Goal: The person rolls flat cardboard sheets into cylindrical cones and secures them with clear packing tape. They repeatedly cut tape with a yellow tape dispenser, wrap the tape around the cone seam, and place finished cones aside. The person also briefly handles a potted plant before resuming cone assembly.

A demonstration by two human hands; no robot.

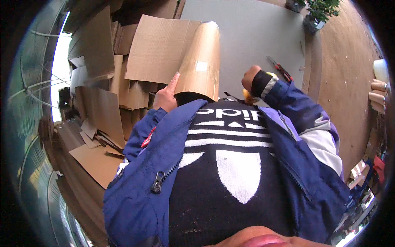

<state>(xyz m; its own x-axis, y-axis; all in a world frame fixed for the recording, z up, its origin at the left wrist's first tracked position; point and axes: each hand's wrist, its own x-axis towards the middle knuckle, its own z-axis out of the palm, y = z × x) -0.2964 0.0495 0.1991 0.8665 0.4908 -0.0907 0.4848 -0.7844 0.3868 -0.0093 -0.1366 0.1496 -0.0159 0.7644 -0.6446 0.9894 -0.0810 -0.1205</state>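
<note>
A brown cardboard sheet rolled into a tapering tube [201, 57] lies in front of me, with a pale strip of tape across its seam. My left hand [166, 96] grips the near left edge of this tube, its index finger stretched along the board. To the right of the tube, my right hand [250, 79] is closed in a fist. A yellow-orange object [248, 97] with a dark part beside it shows just below that fist, partly hidden by my chest. Beyond my right wrist lies a utility knife [280, 70] with red and black on its handle.
The grey work surface [255, 33] stretches ahead. A flat cardboard sheet [152, 49] adjoins the tube on the left. Stacked cardboard pieces [103, 111] crowd the left side. Potted plants [319, 14] stand at the far right. Rolls [378, 90] sit near the right edge.
</note>
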